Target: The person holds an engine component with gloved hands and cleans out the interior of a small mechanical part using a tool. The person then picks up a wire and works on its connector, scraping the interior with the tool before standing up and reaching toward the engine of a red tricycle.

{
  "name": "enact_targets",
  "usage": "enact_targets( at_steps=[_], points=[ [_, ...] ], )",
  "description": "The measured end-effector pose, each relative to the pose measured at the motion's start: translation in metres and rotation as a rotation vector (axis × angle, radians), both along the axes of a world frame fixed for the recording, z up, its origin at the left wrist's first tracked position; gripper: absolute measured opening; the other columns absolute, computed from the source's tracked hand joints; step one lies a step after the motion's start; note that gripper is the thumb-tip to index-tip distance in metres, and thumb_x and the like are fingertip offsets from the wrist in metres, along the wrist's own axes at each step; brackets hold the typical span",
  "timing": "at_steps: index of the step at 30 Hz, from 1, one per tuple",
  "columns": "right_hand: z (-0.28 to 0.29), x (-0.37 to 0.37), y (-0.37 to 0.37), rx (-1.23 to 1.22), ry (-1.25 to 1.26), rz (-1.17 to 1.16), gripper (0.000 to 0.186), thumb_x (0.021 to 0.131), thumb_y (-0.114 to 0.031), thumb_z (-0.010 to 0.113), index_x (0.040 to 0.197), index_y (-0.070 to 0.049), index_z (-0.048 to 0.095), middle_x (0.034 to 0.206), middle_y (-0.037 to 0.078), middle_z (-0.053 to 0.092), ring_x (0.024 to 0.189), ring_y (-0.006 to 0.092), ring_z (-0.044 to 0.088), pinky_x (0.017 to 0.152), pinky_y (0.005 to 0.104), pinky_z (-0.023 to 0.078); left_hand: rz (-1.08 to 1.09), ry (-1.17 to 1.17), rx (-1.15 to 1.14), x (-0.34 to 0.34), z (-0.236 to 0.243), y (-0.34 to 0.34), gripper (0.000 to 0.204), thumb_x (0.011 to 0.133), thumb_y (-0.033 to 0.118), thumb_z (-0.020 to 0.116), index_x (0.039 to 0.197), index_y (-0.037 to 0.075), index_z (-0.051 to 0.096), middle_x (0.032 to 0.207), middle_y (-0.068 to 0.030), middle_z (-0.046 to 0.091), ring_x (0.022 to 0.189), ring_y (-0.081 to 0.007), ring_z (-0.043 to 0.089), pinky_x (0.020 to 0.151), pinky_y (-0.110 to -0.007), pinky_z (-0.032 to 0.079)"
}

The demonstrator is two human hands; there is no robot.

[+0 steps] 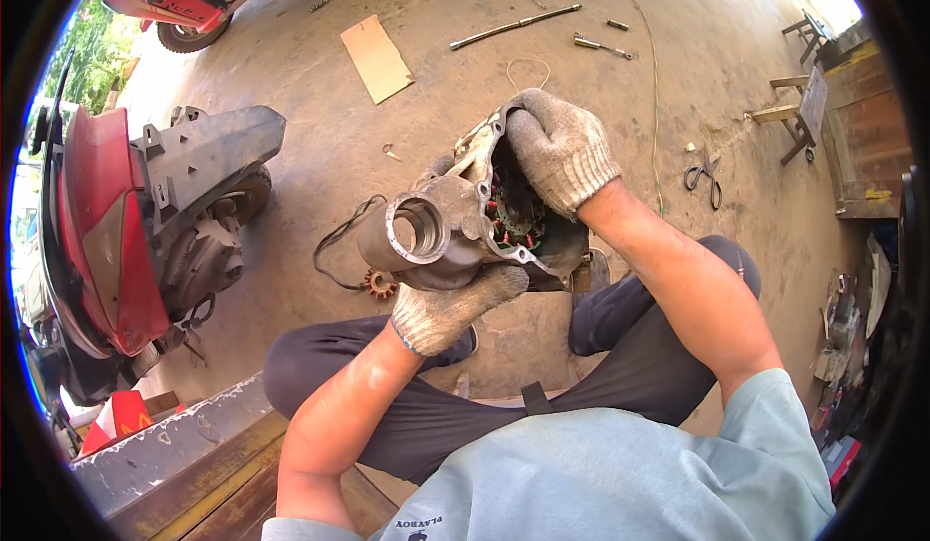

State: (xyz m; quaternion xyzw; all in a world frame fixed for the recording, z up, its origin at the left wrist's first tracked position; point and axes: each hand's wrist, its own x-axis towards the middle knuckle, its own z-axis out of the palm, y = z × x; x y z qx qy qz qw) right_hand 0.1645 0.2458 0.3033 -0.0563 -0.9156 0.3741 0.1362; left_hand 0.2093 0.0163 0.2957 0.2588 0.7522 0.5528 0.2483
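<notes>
Head view: an engine casing (465,216) of dull grey metal is held in the air above the floor (291,279), in front of the body and between the parted knees. Its round bore (443,239) is turned toward the camera at the left end; its open side, edged by a flange with bolt holes, is turned to the right. Small red and green details are seen inside, partly shadowed.

The casing is supported from below by the left hand (457,310), gloved in knit fabric, fingers laid along the underside. The upper right edge is gripped by the right hand (562,149), gloved likewise, fingers bent over; the fingertips are hidden, so their exact contact cannot be told.

Just left of the casing, a dark cable (326,250) is looped on the floor, with a reddish-brown toothed gear (380,284) near its lower end. Farther out, a piece of cardboard (377,59), a long metal bar (515,28), a ratchet wrench (602,47) and a short socket (617,25) are laid. Dark-handled scissors (715,192) are noted to the right. At far left a red motorcycle (111,231) is parked.
</notes>
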Motion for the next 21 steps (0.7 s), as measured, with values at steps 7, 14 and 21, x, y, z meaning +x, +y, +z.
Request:
enact_targets(
  at_steps=[7,14,21],
  points=[
    [0.018,0.002,0.028,-0.131,-0.173,0.234,0.043,0.104,-0.032,0.057,0.136,-0.004,0.065,0.127,0.026,0.071,0.120,0.0391,0.068,0.103,0.0452,0.054,0.277,-0.669,0.463,0.006,0.005,-0.003,0.031,0.097,0.011,0.072,0.127,0.003,0.069,0.111,-0.0010,0.070,0.095,-0.0110,0.062,0.084,-0.030,0.055],
    [0.033,-0.001,0.026,0.004,-0.479,0.196,0.038,0.102,-0.034,0.065,0.125,-0.005,0.074,0.120,0.016,0.076,0.111,0.0321,0.072,0.097,0.0403,0.056,0.197,-0.753,0.496,0.005,0.009,-0.001,0.037,0.101,0.016,0.068,0.134,0.002,0.064,0.119,-0.0022,0.068,0.100,-0.0119,0.062,0.086,-0.032,0.055],
    [0.012,0.007,0.027,0.059,-0.387,0.276,0.045,0.100,-0.031,0.058,0.131,0.000,0.069,0.125,0.025,0.072,0.119,0.0414,0.067,0.104,0.0463,0.052,0.167,-0.885,0.507,0.002,0.014,0.002,0.080,0.101,0.045,0.071,0.161,0.003,0.037,0.156,-0.0163,0.052,0.140,-0.0317,0.056,0.117,-0.050,0.049]
  ],
)
